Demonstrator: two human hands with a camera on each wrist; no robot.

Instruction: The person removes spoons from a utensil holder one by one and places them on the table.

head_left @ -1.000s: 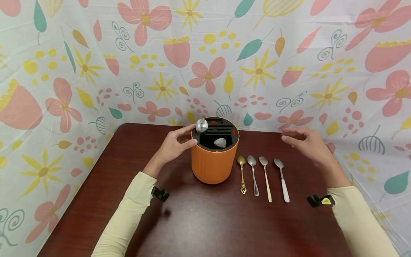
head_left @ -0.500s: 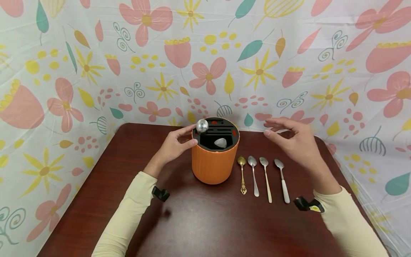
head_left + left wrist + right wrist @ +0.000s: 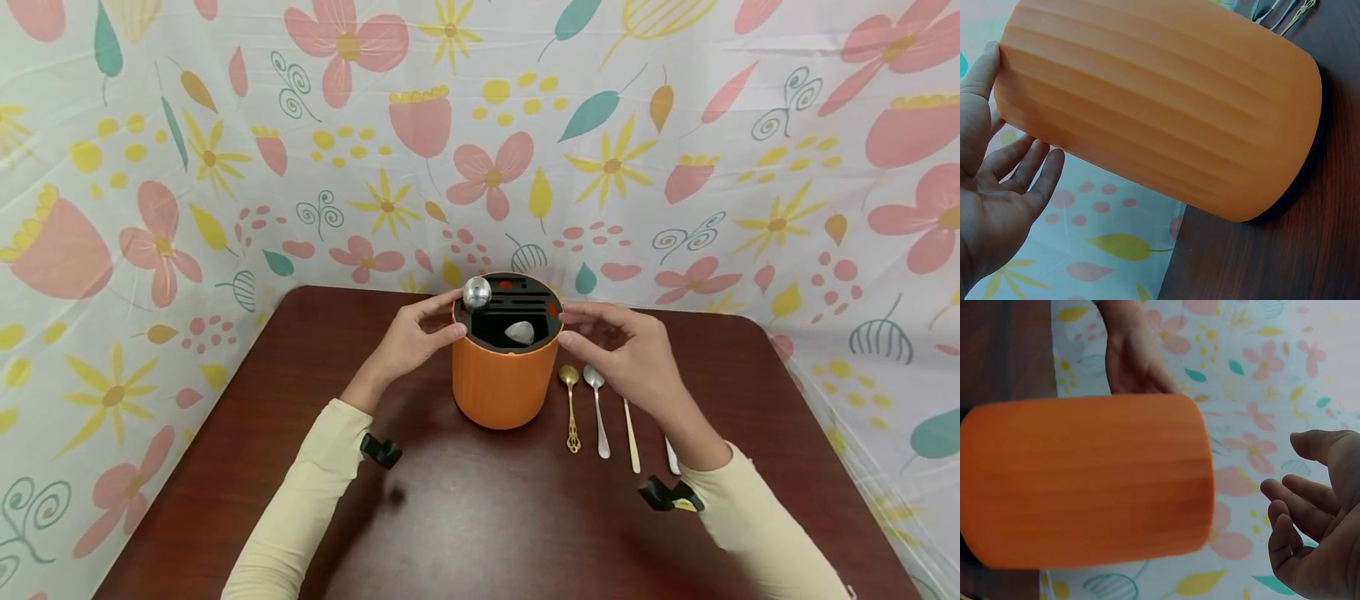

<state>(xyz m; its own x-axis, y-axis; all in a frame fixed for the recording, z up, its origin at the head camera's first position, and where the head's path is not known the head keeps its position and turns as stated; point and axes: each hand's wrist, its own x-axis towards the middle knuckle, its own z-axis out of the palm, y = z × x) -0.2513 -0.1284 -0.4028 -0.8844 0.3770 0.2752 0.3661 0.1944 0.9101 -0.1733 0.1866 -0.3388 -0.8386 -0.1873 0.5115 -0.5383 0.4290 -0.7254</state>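
Note:
An orange ribbed utensil holder (image 3: pixel 498 387) with a black slotted insert stands upright on the table. A round shiny silver utensil head (image 3: pixel 477 292) rises at its left side, and a grey spoon bowl (image 3: pixel 519 332) shows in the front compartment. My left hand (image 3: pixel 408 337) touches the holder's left side near the rim, thumb in front and fingers extended behind. By the right rim is my right hand (image 3: pixel 630 346), its fingers relaxed and holding nothing. A gap shows between it and the holder in the right wrist view.
Right of the holder lie a gold spoon (image 3: pixel 571 408), a silver spoon (image 3: pixel 599 417), a spoon with a pale gold handle (image 3: pixel 632 437) and a white-handled one (image 3: pixel 672 458); my right hand partly covers the last two. A flowered cloth (image 3: pixel 337 183) hangs behind the dark table (image 3: pixel 465 508).
My right hand has moved left over the spoons, from the table's right side to the holder's right rim. The left hand stays on the holder, and the spoons have not moved.

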